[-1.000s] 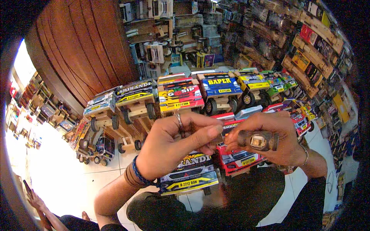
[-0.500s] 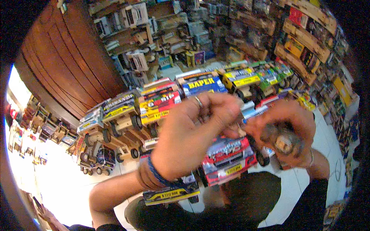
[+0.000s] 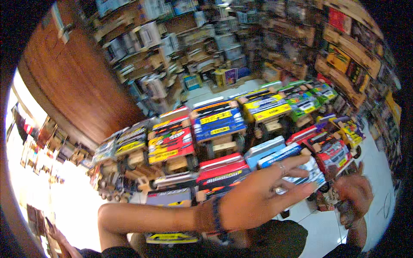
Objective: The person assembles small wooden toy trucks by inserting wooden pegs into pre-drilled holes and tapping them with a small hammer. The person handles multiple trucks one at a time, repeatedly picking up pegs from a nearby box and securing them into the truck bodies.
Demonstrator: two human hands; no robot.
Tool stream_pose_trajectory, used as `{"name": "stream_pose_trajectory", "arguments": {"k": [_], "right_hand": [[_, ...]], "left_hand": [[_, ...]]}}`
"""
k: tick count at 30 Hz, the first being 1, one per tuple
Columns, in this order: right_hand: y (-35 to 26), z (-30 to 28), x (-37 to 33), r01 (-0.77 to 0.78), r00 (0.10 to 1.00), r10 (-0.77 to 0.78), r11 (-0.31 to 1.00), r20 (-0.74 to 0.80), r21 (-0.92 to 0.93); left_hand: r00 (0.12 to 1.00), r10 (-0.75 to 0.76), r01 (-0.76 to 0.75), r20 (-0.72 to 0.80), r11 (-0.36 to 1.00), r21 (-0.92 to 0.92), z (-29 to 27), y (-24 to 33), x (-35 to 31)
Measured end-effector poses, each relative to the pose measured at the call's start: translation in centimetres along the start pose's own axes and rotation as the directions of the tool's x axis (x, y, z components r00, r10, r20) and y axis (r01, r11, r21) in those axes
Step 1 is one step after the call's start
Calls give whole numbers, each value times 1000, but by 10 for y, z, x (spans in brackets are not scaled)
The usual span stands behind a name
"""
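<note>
A: What's moved since the earlier frame?
B: Hands split. They were near each other around centre; left hand (image 3: 262,195) now reaches across lower centre toward the right, right hand (image 3: 355,195) is down at lower right. View has shifted too.
A: Grip state?
B: Left: fingers spread, thumb apart from them. Right: fingers curled, blurred, can't tell what it's clamped on, if anything.
A: Nearest truck?
B: White-and-blue toy truck (image 3: 280,155), right of centre, left fingers over its front. Contact: can't tell. Red-and-white truck (image 3: 331,148) just beside it, farther right, above the right hand.
A: Around them?
B: Red truck (image 3: 221,172) near centre. Blue truck (image 3: 218,120) in the row behind. Brown panel (image 3: 77,77) upper left.
</note>
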State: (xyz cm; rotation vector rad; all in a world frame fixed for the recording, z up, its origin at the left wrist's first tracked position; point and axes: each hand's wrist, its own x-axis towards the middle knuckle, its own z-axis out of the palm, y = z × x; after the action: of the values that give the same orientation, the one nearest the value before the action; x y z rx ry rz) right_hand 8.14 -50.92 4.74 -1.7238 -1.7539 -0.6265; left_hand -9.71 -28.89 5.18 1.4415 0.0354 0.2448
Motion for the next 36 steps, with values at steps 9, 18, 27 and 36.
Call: {"name": "stream_pose_trajectory", "arguments": {"k": [9,18,27,36], "right_hand": [[332,-87,-234,-898,392,847,437,-359,52],[436,-1,-419,-869,358,868,175,-344,-463],[455,21,-440,-880,-84,992,-29,96,-474],[450,44,-421,-690,82,990,138,113,-711]], "left_hand": [[945,-295,326,-141,884,336,-67,46,-44],[804,-22,434,-594,704,562,-108,38,-96],[735,-102,534,-671,697,479,-103,37,-98],[733,-117,595,-670,588,548,-102,36,-75]]}}
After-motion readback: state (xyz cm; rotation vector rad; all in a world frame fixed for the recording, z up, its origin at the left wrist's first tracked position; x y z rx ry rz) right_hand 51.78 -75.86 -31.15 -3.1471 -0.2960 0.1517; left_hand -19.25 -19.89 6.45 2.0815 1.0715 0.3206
